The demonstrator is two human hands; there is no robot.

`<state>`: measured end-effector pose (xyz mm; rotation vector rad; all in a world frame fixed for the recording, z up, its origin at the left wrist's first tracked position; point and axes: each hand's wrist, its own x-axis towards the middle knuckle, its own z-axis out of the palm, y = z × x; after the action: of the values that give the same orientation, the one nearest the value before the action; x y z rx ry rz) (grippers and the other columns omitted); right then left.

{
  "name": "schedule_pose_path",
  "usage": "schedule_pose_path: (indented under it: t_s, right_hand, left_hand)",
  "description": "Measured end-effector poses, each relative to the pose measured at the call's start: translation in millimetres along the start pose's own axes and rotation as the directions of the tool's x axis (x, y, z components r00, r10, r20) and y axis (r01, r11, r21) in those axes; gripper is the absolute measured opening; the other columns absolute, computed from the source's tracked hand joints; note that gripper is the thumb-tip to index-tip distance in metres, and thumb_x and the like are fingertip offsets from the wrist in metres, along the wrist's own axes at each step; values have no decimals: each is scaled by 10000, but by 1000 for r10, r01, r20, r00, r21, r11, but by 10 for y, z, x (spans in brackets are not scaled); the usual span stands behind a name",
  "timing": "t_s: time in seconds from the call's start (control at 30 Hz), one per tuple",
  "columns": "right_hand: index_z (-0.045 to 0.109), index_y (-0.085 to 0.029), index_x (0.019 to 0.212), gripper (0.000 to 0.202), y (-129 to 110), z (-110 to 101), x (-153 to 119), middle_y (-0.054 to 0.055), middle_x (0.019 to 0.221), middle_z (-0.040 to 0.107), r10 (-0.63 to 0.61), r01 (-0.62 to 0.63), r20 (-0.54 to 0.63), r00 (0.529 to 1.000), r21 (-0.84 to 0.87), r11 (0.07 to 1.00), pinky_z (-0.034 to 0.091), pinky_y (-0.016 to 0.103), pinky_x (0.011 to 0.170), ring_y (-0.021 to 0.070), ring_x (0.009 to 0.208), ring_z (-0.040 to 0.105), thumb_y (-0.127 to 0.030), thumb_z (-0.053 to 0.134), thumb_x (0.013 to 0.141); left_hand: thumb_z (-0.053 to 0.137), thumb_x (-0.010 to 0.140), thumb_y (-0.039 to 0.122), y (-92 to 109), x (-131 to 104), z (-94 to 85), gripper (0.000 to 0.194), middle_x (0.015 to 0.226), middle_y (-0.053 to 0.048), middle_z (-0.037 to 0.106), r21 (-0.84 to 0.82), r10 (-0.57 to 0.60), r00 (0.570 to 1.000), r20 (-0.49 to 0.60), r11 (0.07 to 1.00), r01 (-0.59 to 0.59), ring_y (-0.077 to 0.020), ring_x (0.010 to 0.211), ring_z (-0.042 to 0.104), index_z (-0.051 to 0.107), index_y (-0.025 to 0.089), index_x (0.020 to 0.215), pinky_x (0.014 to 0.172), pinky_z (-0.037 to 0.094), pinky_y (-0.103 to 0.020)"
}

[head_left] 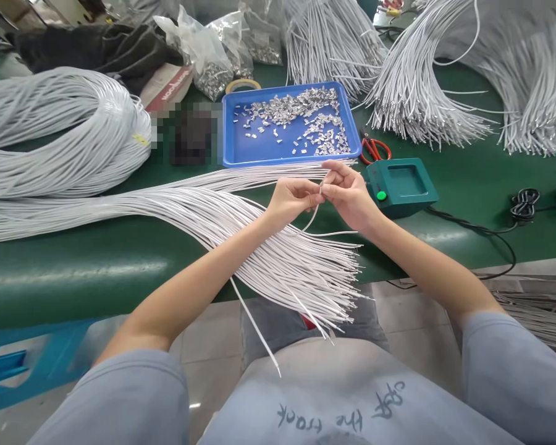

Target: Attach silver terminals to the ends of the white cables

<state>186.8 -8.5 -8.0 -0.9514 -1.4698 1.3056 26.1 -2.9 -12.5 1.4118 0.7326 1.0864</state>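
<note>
Across a green worktop point(74, 266), the left hand point(293, 199) and right hand point(352, 193) are pinching a white cable point(314, 216) between fingertips, apparently steadying its tip, beside a blue tray point(254, 151) keeping metal pieces point(301, 105) contained.

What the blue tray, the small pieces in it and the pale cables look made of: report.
Blue tray: probably smooth plastic, by its even colour and soft sheen.
Small pieces: shiny metal, it seems, from their silvery glints.
Pale cables: likely satin plastic or rubber sleeving, given their smooth, supple curves.
</note>
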Motion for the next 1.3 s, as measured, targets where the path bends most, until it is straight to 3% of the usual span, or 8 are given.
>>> schedule_pose_path:
  t_s: [0.1,0.23,0.37,0.5,0.67,0.83,1.03,1.3]
  right_hand:
    - [465,-236,1179,402,-13,24,-1,-10,785,517,15,-16,-11,1000,-14,1000,582,297,686,132,719,579,-343,586,811]
    - [439,-260,1208,419,-45,41,-11,-4,784,496,-107,97,-59,992,-154,983,572,294,658,145,728,557,-286,576,813]
    - [443,-268,1156,341,-44,11,-3,1,774,456,-133,110,-96,986,-209,972,559,278,634,144,732,540,-276,498,819]
    - [439,-265,1178,329,-37,-39,14,33,918,536,-170,136,-121,978,-247,960,565,264,678,152,884,584,-344,438,859]
    - [425,-267,1275,418,-37,-26,8,55,1039,612,-154,118,-85,984,-330,937,570,278,707,169,985,618,-450,453,900]
    - [469,-256,1225,402,-51,4,2,28,894,648,-126,92,-112,986,-269,959,553,297,651,154,805,638,-437,548,875]
    - [506,-265,1102,423,-69,9,24,-28,741,592,-147,129,-133,980,-131,983,521,295,612,133,684,590,-451,696,773]
    - [524,-262,1003,361,-67,-21,46,-53,710,536,-45,50,-71,996,69,996,449,258,521,89,593,520,-329,730,713]
  left_hand:
    - [830,614,499,4,-4,12,394,612,-14,664,-14,-2,1000,1,1000,2,-70,507,570,728,129,706,491,490,-206]
    - [821,628,503,7,6,17,408,633,-28,666,-27,-1,1000,28,1000,2,-72,509,574,718,116,704,500,502,-217]
    - [834,610,489,3,22,-2,414,619,-21,650,-74,-33,999,-23,997,32,-73,509,578,689,109,689,492,492,-208]
    - [844,602,449,20,18,-10,385,580,-1,630,-89,-50,997,-61,995,45,-63,484,566,674,111,672,467,462,-189]
    - [830,615,485,19,6,5,407,582,-8,630,-58,-39,999,-17,998,38,-69,483,558,669,114,657,472,463,-208]
    - [833,613,498,-4,9,4,427,576,-16,626,-66,-33,999,-20,997,32,-74,479,552,671,106,660,463,457,-215]
    - [861,579,462,-12,19,6,405,547,-3,614,-85,-21,1000,-4,996,21,-68,471,554,678,107,646,445,449,-190]
    - [850,600,450,-10,24,10,377,578,-11,633,-78,-7,999,34,997,10,-71,498,558,698,113,674,468,462,-197]
